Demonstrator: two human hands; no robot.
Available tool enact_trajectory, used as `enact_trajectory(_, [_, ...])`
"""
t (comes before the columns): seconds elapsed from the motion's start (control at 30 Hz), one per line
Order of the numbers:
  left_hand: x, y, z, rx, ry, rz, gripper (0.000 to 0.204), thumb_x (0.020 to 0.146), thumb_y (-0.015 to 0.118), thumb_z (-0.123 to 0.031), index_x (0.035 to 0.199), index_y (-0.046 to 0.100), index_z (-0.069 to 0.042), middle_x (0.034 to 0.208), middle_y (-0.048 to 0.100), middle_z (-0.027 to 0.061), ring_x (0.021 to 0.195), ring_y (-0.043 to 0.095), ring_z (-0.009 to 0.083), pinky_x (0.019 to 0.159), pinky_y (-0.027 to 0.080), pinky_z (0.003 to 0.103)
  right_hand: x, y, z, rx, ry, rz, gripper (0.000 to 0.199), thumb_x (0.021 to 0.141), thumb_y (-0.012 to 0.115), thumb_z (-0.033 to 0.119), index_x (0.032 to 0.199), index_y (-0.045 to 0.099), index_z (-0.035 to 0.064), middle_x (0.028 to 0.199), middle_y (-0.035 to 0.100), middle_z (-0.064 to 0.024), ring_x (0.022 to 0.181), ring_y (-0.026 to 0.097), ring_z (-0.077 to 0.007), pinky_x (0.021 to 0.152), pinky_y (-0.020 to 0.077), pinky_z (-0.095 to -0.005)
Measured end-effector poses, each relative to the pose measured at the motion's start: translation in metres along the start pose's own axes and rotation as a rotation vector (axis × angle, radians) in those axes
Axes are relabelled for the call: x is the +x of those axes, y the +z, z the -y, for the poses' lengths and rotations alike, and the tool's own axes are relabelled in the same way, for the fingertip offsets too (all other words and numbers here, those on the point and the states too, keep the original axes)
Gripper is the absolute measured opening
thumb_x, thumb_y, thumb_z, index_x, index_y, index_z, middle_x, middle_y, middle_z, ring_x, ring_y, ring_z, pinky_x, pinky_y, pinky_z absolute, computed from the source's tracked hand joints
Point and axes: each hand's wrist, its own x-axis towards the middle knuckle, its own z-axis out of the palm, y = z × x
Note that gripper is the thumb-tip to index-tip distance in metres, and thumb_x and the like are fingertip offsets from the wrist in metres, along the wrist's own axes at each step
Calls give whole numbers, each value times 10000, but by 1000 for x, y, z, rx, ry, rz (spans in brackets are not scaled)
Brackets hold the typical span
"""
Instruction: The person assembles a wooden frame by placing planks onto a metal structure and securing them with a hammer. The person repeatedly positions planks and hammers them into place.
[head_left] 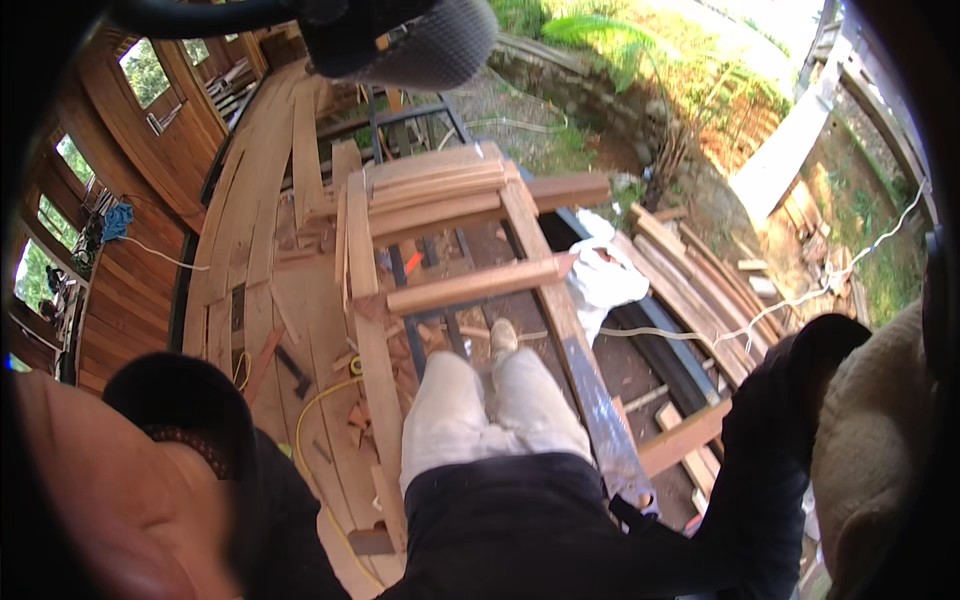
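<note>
plank floor [262, 225]: hammer [294, 373], yellow cord [300, 432], offcuts [359, 426] | timber frame [376, 425]: handsaw [597, 402], crossbeam [470, 286], board stack [436, 180]

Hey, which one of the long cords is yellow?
The floor cord, curving over the floorboards left of the legs. The wall-side cord and the far-right cord are white.

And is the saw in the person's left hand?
No, the saw lies on the right-hand beam, well apart from the left hand at the picture's left edge.

A metal handsaw [597, 410] — broad blade, narrow end forward — lies along a wooden rail [555, 312].
</note>
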Motion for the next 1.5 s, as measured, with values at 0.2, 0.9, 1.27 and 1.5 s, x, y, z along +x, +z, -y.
enact_trajectory(0.2, [-19, -8, -7, 85, -57, 5, 462, 1017, 692, -267, 1351, 603, 39, 1023, 683, 145, 812, 650, 195, 751, 546, 314, -26, -1, -7, -26, 24, -30, 522, 870, 830, 117, 1332, 631, -24, 1117, 656, -115, 893, 641, -183, 742, 536, -315])
enact_trajectory(0.9, [-83, 56, -11, -9, -155, -27, 384, 1015, 705, -266, 1272, 663, 15, 917, 723, 124, 816, 686, 207, 762, 556, 321, -109, 5, -15, -77, 142, -169, 667, 872, 877, 264, 1375, 573, -52, 1202, 656, -141, 965, 655, -185, 818, 539, -313])
enact_trajectory(1.27, [-209, 41, -12, -824, -1117, 577, 376, 933, 802, -187, 1243, 714, 6, 929, 746, 101, 876, 716, 203, 810, 563, 357, -400, 56, 82, 107, 1987, 114, 431, 858, 701, -37, 1288, 674, -30, 1122, 743, -115, 1039, 718, -185, 909, 583, -332])
enact_trajectory(1.5, [-157, 53, -34, -1719, -583, 775, 566, 971, 777, -397, 1280, 714, 72, 1277, 652, 291, 1037, 671, 395, 890, 537, 486, -269, 24, 38, 1545, 696, 199, 843, 909, 799, 564, 1469, 571, -24, 1369, 624, -270, 1199, 648, -403, 1000, 522, -502])
